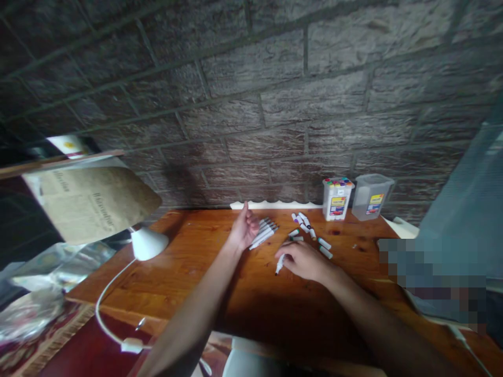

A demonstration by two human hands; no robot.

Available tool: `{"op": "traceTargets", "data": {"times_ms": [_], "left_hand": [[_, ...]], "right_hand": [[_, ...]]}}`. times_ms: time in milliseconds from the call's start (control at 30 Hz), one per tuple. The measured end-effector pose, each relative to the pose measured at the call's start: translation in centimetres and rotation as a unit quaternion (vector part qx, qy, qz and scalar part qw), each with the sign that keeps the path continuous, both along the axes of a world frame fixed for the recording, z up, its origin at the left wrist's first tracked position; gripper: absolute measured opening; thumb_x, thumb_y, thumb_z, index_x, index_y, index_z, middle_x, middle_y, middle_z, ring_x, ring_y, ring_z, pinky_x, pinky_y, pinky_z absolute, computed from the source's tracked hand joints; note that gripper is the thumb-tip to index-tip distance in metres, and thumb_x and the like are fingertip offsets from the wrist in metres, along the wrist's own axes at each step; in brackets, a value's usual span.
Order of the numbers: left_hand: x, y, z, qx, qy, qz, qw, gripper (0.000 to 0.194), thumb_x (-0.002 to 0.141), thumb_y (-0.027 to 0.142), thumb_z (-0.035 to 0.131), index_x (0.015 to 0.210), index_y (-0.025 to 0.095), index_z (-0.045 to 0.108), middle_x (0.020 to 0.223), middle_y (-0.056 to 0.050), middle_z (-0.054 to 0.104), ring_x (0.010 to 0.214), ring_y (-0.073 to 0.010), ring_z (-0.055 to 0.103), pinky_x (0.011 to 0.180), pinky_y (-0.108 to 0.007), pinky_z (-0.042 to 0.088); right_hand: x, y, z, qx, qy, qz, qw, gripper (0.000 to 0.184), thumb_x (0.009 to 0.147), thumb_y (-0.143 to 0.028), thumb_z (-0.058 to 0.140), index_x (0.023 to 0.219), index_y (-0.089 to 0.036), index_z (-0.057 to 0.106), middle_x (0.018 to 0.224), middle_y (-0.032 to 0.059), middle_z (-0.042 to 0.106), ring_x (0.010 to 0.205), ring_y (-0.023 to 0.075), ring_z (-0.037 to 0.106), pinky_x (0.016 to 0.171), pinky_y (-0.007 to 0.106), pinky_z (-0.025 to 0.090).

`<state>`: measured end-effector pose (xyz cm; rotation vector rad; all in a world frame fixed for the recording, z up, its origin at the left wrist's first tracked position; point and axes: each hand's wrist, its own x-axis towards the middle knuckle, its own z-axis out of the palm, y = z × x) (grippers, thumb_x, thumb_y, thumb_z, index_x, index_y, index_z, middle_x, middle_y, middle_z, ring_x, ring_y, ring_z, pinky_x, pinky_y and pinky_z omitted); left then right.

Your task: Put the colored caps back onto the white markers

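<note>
My left hand (243,229) is over the table with its thumb pointing up and its fingers loosely bent. Nothing shows in it. Right against its fingers lies a row of several white markers (264,234), side by side and slanted. My right hand (302,257) is closed on a white marker (280,263), whose dark end points down toward the tabletop. Just beyond that hand is a green-capped marker (294,232), partly beside another one. Further back is a loose group of white markers (304,222) with dark and coloured caps. Two teal-ended markers (325,247) rest to the right.
A clear box full of colourful-capped markers (337,201) stands by the brick wall, next to a second clear box (371,199). On the left of the wooden table (196,272) is a lamp (147,243) with a paper shade. Its white cord (102,293) hangs over the edge.
</note>
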<state>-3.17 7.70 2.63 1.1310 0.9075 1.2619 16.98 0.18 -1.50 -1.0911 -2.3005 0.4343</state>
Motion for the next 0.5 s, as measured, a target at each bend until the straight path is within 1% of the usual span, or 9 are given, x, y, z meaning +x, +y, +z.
{"op": "traceTargets", "data": {"times_ms": [33,67,100,167,267,333,367,433,500], "left_hand": [[-0.3,-0.5,-0.1,0.004,-0.025,0.019,0.999,0.062,0.087,0.073,0.037,0.06,0.019,0.052,0.049,0.0,0.046,0.047,-0.01,0.042,0.048,-0.024,0.037],[-0.7,-1.0,-0.1,0.014,-0.043,0.039,0.998,0.066,0.086,0.075,0.033,0.057,0.019,0.049,0.046,0.001,0.038,0.044,-0.0094,0.034,0.046,-0.024,0.033],[-1.1,-1.5,-0.1,0.018,-0.053,0.044,0.997,0.069,0.085,0.078,0.029,0.055,0.019,0.048,0.046,0.001,0.036,0.045,-0.0097,0.031,0.045,-0.025,0.032],[-2.0,-2.4,0.1,0.023,-0.099,0.039,0.994,0.073,0.083,0.081,0.026,0.056,0.019,0.052,0.049,-0.001,0.041,0.049,-0.0104,0.033,0.049,-0.026,0.034],[-3.1,-3.2,0.7,0.03,-0.193,0.005,0.981,0.073,0.082,0.081,0.03,0.062,0.017,0.06,0.059,-0.005,0.053,0.056,-0.0126,0.041,0.057,-0.03,0.039],[-3.4,-3.3,1.2,0.022,-0.223,-0.009,0.974,0.07,0.085,0.077,0.033,0.064,0.017,0.062,0.062,-0.007,0.057,0.059,-0.0138,0.045,0.06,-0.032,0.04],[-3.4,-3.2,1.3,0.012,-0.228,-0.011,0.974,0.067,0.087,0.074,0.034,0.063,0.017,0.061,0.061,-0.006,0.057,0.058,-0.0134,0.045,0.06,-0.032,0.04],[-3.3,-2.8,1.5,-0.013,-0.228,-0.007,0.974,0.06,0.091,0.064,0.04,0.056,0.017,0.052,0.05,-0.001,0.047,0.049,-0.0098,0.038,0.055,-0.028,0.038],[-3.1,-2.3,1.4,-0.025,-0.237,0.003,0.971,0.058,0.093,0.054,0.048,0.049,0.017,0.036,0.04,0.005,0.029,0.04,-0.0063,0.024,0.048,-0.023,0.03]], "right_hand": [[0.0,-0.1,0.0,-0.001,0.002,-0.002,1.0,0.03,0.079,-0.009,0.056,0.096,-0.023,0.076,0.098,0.0031,0.076,0.094,0.0194,0.069,0.089,0.032,0.049],[0.1,-0.1,0.0,-0.001,0.004,-0.002,1.0,0.031,0.079,-0.008,0.055,0.095,-0.024,0.076,0.098,0.003,0.076,0.093,0.0198,0.069,0.088,0.032,0.049],[0.1,-0.2,0.0,0.0,0.007,-0.001,1.0,0.031,0.079,-0.008,0.055,0.095,-0.024,0.076,0.097,0.003,0.076,0.092,0.02,0.069,0.087,0.033,0.05],[0.1,-0.1,-0.1,0.0,0.017,0.005,1.0,0.032,0.079,-0.007,0.054,0.094,-0.024,0.076,0.096,0.003,0.076,0.091,0.0202,0.069,0.086,0.033,0.051],[0.1,0.0,-0.3,-0.007,0.028,0.018,0.999,0.034,0.079,-0.007,0.052,0.094,-0.025,0.075,0.096,0.0026,0.076,0.091,0.02,0.069,0.085,0.033,0.051],[0.1,0.0,-0.4,-0.015,0.031,0.02,0.999,0.034,0.08,-0.007,0.051,0.095,-0.025,0.075,0.098,0.0029,0.075,0.092,0.0198,0.069,0.086,0.033,0.052],[0.1,0.0,-0.4,-0.017,0.031,0.02,0.999,0.034,0.08,-0.007,0.051,0.095,-0.025,0.075,0.099,0.003,0.075,0.093,0.0197,0.069,0.087,0.033,0.051],[0.1,-0.1,-0.4,-0.017,0.031,0.02,0.999,0.033,0.08,-0.007,0.051,0.095,-0.024,0.075,0.099,0.0034,0.075,0.093,0.0193,0.069,0.088,0.033,0.051],[0.1,-0.1,-0.2,-0.016,0.032,0.025,0.999,0.032,0.08,-0.007,0.051,0.095,-0.023,0.074,0.098,0.0038,0.075,0.091,0.0183,0.069,0.086,0.032,0.051]]}}
